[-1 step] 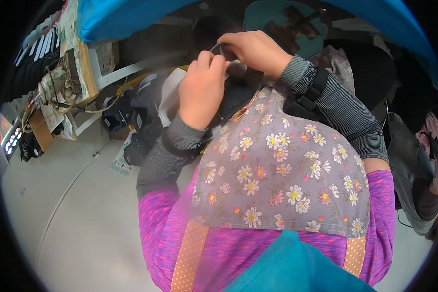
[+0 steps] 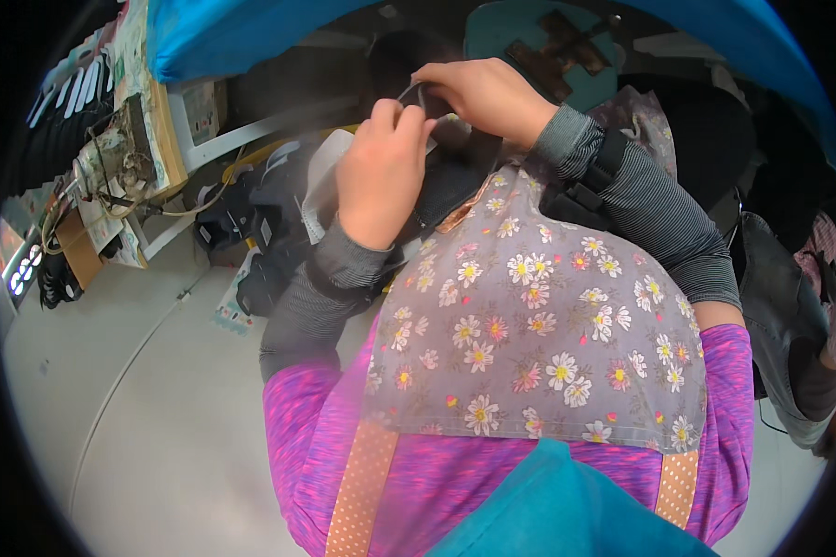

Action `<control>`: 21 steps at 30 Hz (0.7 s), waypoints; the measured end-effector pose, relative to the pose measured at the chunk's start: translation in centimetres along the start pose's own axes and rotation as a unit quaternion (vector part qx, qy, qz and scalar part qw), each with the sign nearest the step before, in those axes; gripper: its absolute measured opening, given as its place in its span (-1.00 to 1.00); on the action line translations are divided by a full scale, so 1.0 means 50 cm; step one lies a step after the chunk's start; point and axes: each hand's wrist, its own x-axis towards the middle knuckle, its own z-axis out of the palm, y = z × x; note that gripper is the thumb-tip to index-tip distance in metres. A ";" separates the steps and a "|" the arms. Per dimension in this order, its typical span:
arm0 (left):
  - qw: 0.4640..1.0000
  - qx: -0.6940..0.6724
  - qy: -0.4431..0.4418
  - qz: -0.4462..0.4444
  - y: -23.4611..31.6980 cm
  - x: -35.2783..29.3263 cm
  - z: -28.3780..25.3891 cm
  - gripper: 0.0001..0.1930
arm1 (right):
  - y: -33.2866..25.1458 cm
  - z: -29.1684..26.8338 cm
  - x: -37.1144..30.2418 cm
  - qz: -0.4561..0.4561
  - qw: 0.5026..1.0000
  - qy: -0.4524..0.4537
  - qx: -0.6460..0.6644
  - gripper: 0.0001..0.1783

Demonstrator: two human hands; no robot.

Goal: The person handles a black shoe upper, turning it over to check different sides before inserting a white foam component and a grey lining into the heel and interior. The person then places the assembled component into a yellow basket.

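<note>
A thin dark grey strip (image 2: 407, 90) arches between my two hands, out in front of my chest. My left hand (image 2: 381, 172) is closed, its fingertips pinching the strip's near end. From the right, my right hand (image 2: 492, 97) reaches across with bent fingers, gripping the strip a little farther out. The strip's kind is unclear, and most of it is hidden by my fingers. Dark cloth (image 2: 450, 186) lies under and between the hands, and a pale grey piece (image 2: 323, 176) shows beside my left wrist.
At the left stands a cluttered wooden bench (image 2: 163, 121) with cables and stacked dark pieces (image 2: 74, 111). Dark bundles (image 2: 260, 223) lie beside my left forearm. A teal stool seat (image 2: 492, 37) with brown patches is ahead. Another person's grey-clad leg (image 2: 780, 297) is at the right.
My left hand has shifted slightly left, and the gap between the two hands is a little wider. The right hand has hardly moved.
</note>
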 end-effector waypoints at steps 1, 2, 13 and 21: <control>1.000 -0.007 -0.001 -0.005 -0.002 -0.003 -0.011 -0.83 | -0.001 0.001 -0.001 0.001 1.000 0.000 0.001 -0.71; 1.000 -0.006 -0.002 -0.005 -0.009 -0.004 -0.010 -0.83 | -0.002 0.001 -0.001 0.007 1.000 -0.005 -0.002 -0.73; 0.996 -0.045 0.060 -0.044 -0.034 -0.005 -0.007 -0.81 | -0.005 -0.006 0.008 0.004 1.000 -0.027 0.010 -0.71; 0.994 -0.072 0.043 -0.076 -0.015 -0.020 -0.013 -0.78 | 0.002 0.010 0.011 0.005 0.998 -0.021 0.063 -0.75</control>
